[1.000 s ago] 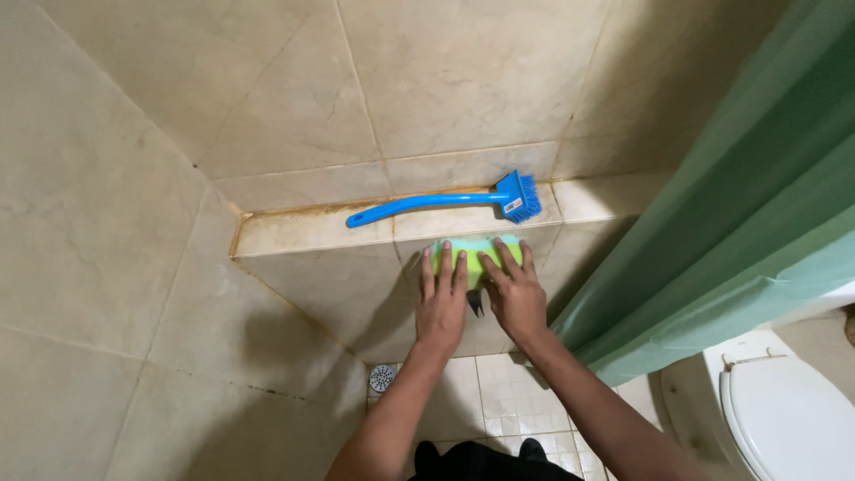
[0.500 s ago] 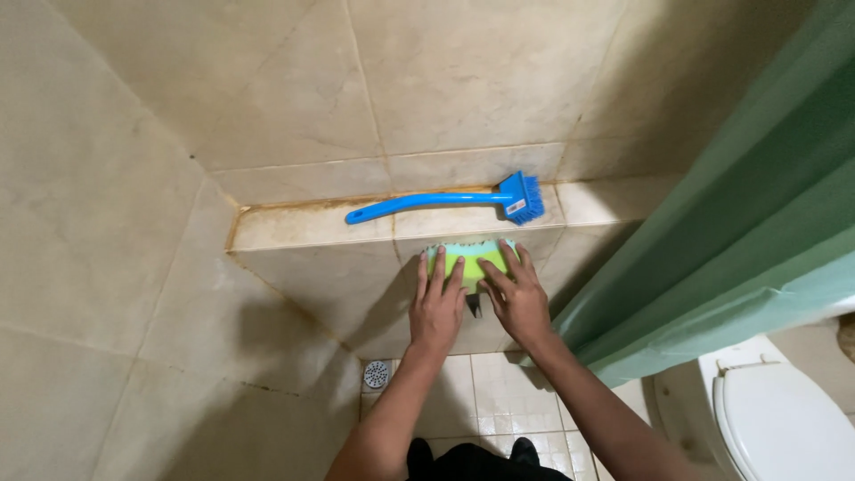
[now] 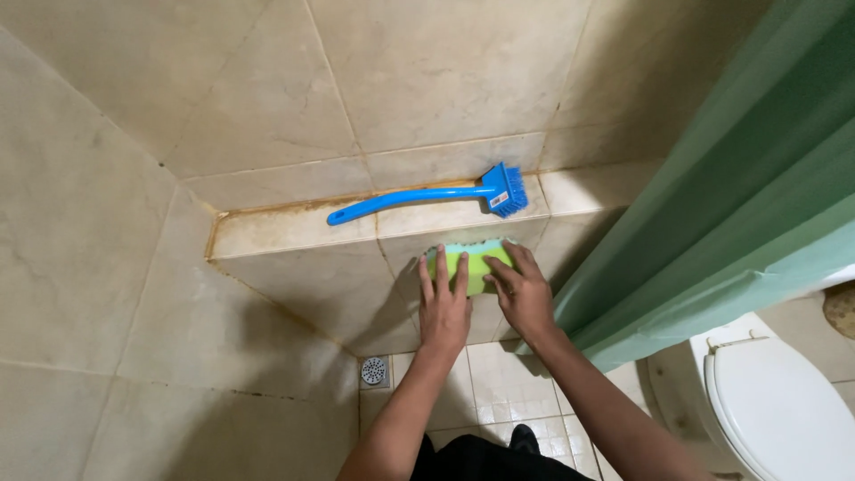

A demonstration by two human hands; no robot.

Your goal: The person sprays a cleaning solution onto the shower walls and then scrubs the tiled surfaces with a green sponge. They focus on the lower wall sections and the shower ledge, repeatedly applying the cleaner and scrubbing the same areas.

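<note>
- I see the sponge (image 3: 469, 264) pressed flat against the front face of a low tiled ledge (image 3: 294, 233), just below its top edge. It is a bright green pad with a paler, bluish-white rim showing along the top.
- My left hand (image 3: 443, 303) lies on the sponge with the fingers spread and straight, the palm lower down on the tile. It pins the pad; it does not curl round it.
- My right hand (image 3: 521, 289) rests on the sponge's right end, fingers (image 3: 499, 272) bent a little and pointing up and left, also pressing and not clenched.
- I judge the step in hand to be scrubbing the ledge's front tile with both hands bearing on the pad. The next stroke calls for steady, even pressure so the sponge stays flat under the 2 palms and does not slip out.
- On top of the ledge, near the sponge, a blue brush (image 3: 419, 194) lies flat, bristle head to the right.
- Brown staining runs along the ledge's joints.
- A round floor drain (image 3: 374, 370) sits below, a green curtain (image 3: 739, 196) hangs to the right, and a white toilet (image 3: 775, 401) stands beyond it.
</note>
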